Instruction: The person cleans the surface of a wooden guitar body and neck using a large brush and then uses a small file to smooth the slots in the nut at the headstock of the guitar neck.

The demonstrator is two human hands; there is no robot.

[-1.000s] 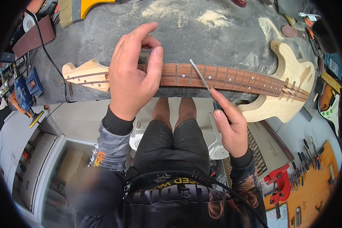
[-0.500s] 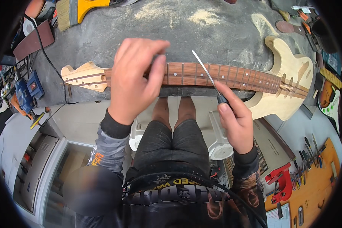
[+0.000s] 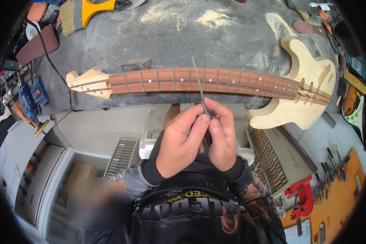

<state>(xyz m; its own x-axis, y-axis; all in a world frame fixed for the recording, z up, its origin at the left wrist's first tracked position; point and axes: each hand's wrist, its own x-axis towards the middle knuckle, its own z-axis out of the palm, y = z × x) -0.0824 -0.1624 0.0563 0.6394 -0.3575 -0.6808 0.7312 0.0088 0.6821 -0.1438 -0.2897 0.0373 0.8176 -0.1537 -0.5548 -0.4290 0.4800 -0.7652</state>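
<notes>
File [image 3: 199,83], thin and grey, stands up out of both hands, just in front of the person's chest and short of the bench [image 3: 215,36] edge. The left hand [image 3: 182,140] and the right hand [image 3: 220,136] press together around its dark handle, fingers and thumbs pinching it between them, so both are closed on it. Its blade crosses in front of the guitar's [image 3: 215,83] neck; whether it touches the frets cannot be told.

Between the bench edge and the hands lies an open gap over pale floor, with only a white stool [image 3: 147,142] below. To the right a rack [image 3: 274,156] of slim tools sits near the right forearm. The left side is looser, falling away to grey cabinets [image 3: 36,179].

The guitar lies lengthwise along the near bench edge, unfinished pale wood, with a brown fretboard, white dot markers and the headstock toward the left. The body overhangs the edge at the right. Sawdust patches dust the grey benchtop behind it.

A yellow-handled brush [image 3: 83,12] lies at the far left corner, a small wood block [image 3: 136,65] just behind the neck. An orange board [image 3: 333,191] at the lower right carries hand tools and a red clamp [image 3: 299,197]. No labels can be made out.
</notes>
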